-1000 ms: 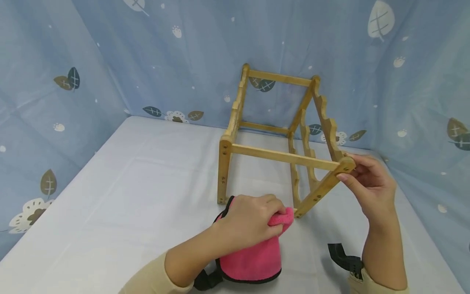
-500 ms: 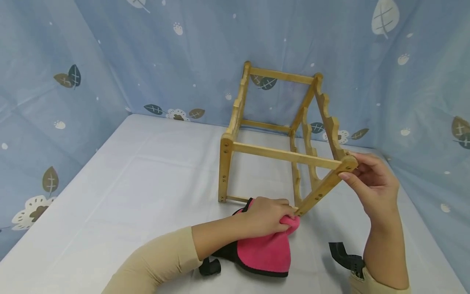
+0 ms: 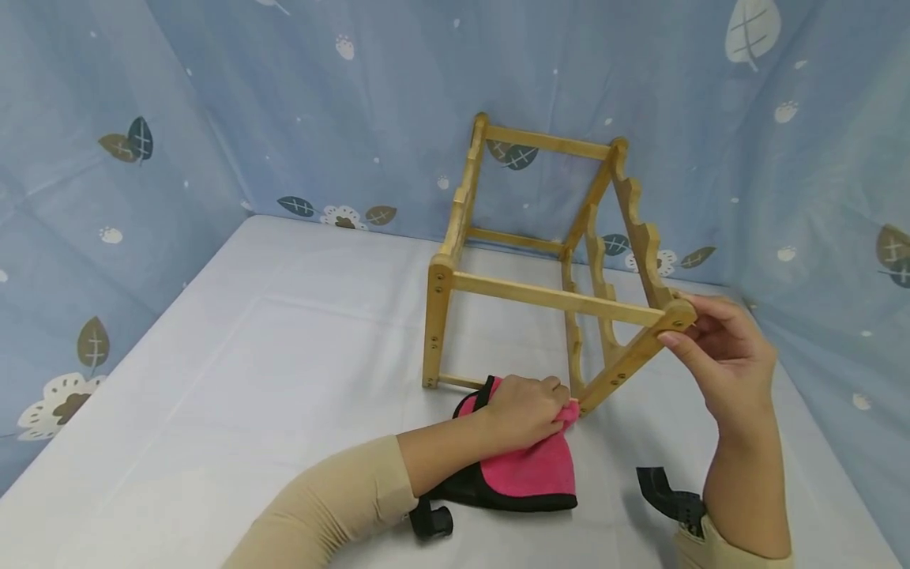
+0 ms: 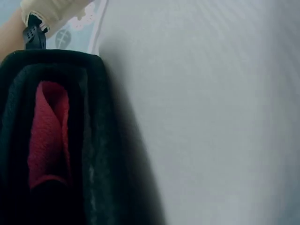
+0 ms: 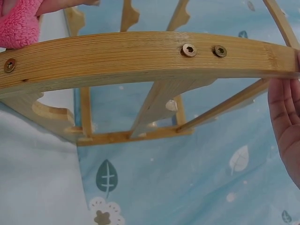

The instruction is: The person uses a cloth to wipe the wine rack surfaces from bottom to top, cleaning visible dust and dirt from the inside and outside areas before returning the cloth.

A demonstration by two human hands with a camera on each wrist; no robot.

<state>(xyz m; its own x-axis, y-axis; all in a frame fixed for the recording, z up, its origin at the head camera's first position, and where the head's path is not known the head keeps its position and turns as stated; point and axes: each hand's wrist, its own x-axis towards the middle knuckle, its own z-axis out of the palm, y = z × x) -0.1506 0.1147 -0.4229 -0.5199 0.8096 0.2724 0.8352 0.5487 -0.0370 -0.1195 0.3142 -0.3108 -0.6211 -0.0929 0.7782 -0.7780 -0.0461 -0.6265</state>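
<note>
A wooden rack [image 3: 558, 297] with scalloped side rails stands tilted on the white table. My right hand [image 3: 732, 359] pinches its near right corner between thumb and fingers; the right wrist view shows those fingers [image 5: 285, 112] at the end of a screwed wooden bar [image 5: 117, 56]. My left hand [image 3: 526, 411] grips a pink cloth [image 3: 533, 470] with black edging, bunched at the rack's lower front rail beside the lower right corner. Folds of the cloth [image 4: 47, 136] fill the left side of the left wrist view, where the left fingers are hidden.
The white table [image 3: 213, 379] extends to the left and front. A blue curtain [image 3: 341, 103] printed with leaves and flowers hangs behind and on both sides, close behind the rack. Black camera mounts [image 3: 668, 498] stick out from the wrists.
My left hand has moved right and slightly away along the rack's lower front rail, drawing the pink cloth with it. The right hand keeps its hold on the corner.
</note>
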